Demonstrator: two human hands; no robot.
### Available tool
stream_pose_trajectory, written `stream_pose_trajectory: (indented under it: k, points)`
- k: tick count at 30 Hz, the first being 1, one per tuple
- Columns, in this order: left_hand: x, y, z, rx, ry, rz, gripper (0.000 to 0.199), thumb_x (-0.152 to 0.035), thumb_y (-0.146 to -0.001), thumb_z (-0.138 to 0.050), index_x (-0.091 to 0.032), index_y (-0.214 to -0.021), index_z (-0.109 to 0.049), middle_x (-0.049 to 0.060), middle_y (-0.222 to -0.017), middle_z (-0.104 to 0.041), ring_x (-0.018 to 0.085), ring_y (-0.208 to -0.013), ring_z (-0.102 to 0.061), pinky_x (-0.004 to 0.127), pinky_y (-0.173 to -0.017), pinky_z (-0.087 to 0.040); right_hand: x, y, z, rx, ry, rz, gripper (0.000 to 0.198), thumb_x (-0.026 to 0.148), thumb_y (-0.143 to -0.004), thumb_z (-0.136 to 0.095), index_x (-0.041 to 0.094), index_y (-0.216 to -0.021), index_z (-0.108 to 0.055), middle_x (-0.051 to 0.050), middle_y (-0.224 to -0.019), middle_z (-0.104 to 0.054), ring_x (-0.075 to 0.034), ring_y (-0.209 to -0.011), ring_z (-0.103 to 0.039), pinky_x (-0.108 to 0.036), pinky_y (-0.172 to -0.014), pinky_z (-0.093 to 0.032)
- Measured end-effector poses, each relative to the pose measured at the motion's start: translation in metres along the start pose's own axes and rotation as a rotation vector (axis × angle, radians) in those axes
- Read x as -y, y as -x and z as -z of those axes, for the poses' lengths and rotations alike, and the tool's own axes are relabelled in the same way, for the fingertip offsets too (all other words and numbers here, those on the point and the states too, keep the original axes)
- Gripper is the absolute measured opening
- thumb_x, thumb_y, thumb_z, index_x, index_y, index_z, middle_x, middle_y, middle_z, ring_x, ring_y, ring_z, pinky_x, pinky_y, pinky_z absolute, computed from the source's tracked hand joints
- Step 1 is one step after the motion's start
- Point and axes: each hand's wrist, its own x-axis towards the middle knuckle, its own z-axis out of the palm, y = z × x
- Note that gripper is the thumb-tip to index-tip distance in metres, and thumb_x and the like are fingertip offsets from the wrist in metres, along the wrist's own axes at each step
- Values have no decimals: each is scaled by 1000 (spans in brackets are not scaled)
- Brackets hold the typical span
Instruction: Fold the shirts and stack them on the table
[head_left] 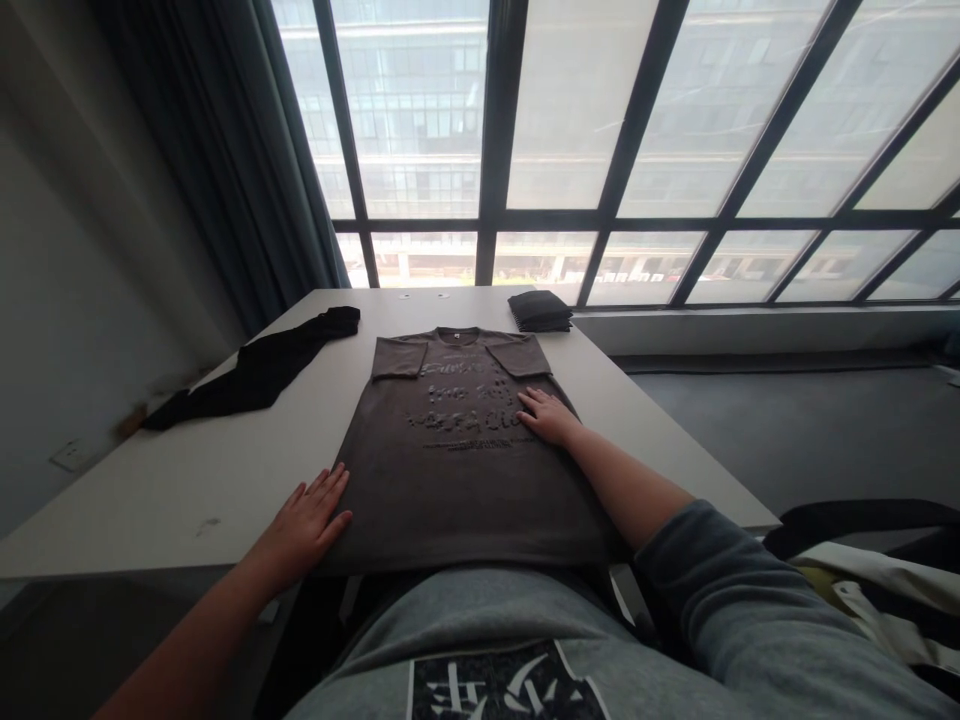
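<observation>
A dark brown T-shirt (465, 500) with raised lettering on its chest lies spread flat, front side up. Its collar points toward the window, and its hem reaches the near table edge. My left hand (309, 515) rests at the shirt's left edge near the hem, fingers stretched out and partly on the white tabletop. Higher up, my right hand (549, 415) lies on the shirt's right side beside the lettering, with its fingers apart. Neither hand grips the cloth.
A crumpled black garment (262, 365) lies on the left of the white table (202, 490). At the far right edge sits a stack of folded dark cloth (540, 311). Beyond are a curtain (225, 150) and windows. Bags or clothes (877, 570) are at lower right.
</observation>
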Motion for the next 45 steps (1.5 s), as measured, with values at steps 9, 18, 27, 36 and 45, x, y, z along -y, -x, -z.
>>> stream_pose_trajectory:
  k: [9,18,27,36,45]
  points:
    - [13,46,18,-114,138,-217,63,-54,-97,-61,-27,-154,-58,11,-163,-53,32,-142,-58,46,-118,-49,6,38,21,72,-121,108,63,44,-103,-53,17,-160,-51,-14,-173,-35,-32,-157,-39,-41,-130,-29]
    - [29,70,32,-230,348,-216,31,-47,-104,-55,-28,-114,-78,7,-117,-79,24,-107,-75,33,-96,-58,-14,169,46,49,-333,172,43,41,-96,-59,25,-133,-74,-10,-159,-56,-31,-139,-60,-47,-122,-43]
    - [23,62,48,-192,449,-138,36,-53,-105,-48,-26,-110,-72,4,-109,-79,21,-97,-76,26,-85,-58,-30,265,54,72,-317,219,40,32,-78,-82,29,-117,-76,-12,-145,-62,-35,-132,-62,-49,-110,-54]
    - [22,56,53,-194,533,3,42,-59,-103,-45,-25,-113,-69,3,-98,-77,21,-84,-74,27,-79,-58,-28,273,32,-222,-321,313,19,28,-101,-55,27,-100,-74,-10,-113,-74,-25,-105,-71,-40,-92,-60]
    - [10,47,88,-169,666,258,51,-69,-94,-53,-24,-114,-65,2,-84,-77,24,-82,-76,31,-78,-60,-9,257,66,-131,-760,-63,39,62,-97,-53,25,-94,-64,-12,-127,-75,-30,-111,-72,-46,-96,-60]
